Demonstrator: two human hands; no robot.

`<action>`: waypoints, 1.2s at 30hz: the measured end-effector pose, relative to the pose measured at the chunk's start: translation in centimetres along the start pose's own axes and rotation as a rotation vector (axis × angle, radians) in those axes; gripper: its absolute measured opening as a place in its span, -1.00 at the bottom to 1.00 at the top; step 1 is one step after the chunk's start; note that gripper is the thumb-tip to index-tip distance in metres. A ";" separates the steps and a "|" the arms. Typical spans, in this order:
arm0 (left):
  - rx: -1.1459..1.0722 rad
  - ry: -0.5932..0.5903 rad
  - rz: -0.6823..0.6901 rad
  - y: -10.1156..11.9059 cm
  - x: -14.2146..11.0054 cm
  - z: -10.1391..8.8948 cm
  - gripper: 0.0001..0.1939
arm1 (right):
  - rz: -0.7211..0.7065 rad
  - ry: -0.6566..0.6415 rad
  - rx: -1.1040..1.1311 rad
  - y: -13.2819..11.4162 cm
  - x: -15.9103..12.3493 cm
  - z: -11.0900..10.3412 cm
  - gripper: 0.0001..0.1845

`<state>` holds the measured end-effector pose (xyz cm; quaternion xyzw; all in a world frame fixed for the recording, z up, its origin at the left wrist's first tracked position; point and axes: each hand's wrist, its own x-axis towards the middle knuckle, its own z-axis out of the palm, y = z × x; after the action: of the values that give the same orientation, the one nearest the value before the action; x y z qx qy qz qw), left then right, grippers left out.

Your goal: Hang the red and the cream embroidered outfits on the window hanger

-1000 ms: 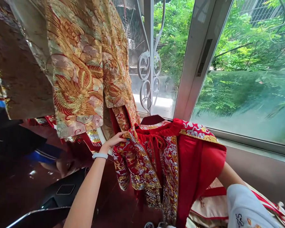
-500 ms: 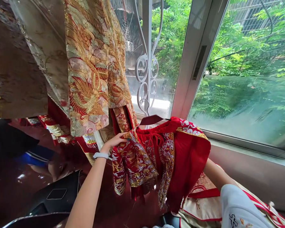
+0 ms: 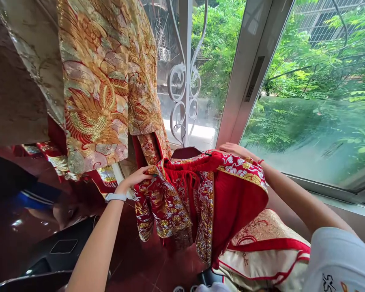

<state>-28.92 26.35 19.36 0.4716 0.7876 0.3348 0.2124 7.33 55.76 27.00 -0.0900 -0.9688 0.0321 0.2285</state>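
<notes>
A red embroidered jacket (image 3: 173, 215) with gold and silver patterns hangs open-fronted on a dark hanger (image 3: 187, 153). A gathered red garment with a tied drawstring (image 3: 191, 176) shows inside its neck. My left hand (image 3: 138, 177) is closed on the jacket's left shoulder edge. At the opposite shoulder, my right hand (image 3: 237, 150) lies along the top edge, fingers stretched out and fairly flat; its thumb is hidden. The jacket's right front is folded outward, showing plain red lining (image 3: 234, 207).
Gold embroidered robes (image 3: 94, 89) hang at the left. A window (image 3: 310, 101) with a white scrolled grille (image 3: 182, 87) stands ahead. Beige and red garments (image 3: 261, 251) lie at lower right. A black chair-like object (image 3: 63, 246) and part of another person (image 3: 42, 198) are at lower left.
My right hand has come out from behind the jacket's folded front and now rests at the top of its shoulder. My left hand keeps its hold; the view has shifted slightly.
</notes>
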 end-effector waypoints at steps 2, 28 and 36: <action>0.009 0.008 0.001 0.0 -0.1 -0.4 -0.29 | -0.136 -0.092 -0.057 1.8 3.1 -0.3 -0.80; 0.103 0.095 0.014 1.5 -3.1 -1.6 -0.09 | 0.513 0.333 0.387 4.8 -0.6 9.8 -0.73; 0.095 0.084 0.000 2.1 -3.0 -0.9 -0.11 | 0.167 0.218 -0.217 7.0 -1.1 2.8 -0.76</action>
<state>-26.82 24.11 21.54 0.4668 0.8108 0.3165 0.1566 8.20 62.34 23.27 -0.1972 -0.9252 -0.0639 0.3179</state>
